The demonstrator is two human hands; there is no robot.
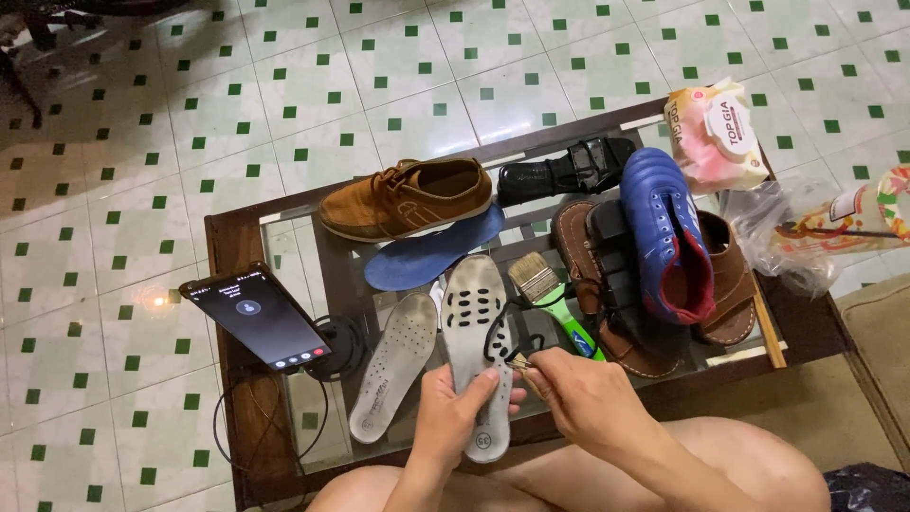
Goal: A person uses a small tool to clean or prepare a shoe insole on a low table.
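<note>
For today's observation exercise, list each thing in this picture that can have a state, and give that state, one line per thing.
left hand: gripping the grey insole
grey insole: held up, perforated side showing
right hand: pinching a small brush against the insole
phone: screen lit, propped on a stand
brown shoe: upright, insole out
blue insole: lying loose on the glass table
green-handled paintbrush: lying unused
blue boot: resting on sandals

Head camera looks steeply down (close over the knees) at glass table.

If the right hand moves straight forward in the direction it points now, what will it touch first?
The right hand points left toward the grey perforated insole held by the left hand; it would probably meet that insole first, though depth is unclear.
</note>
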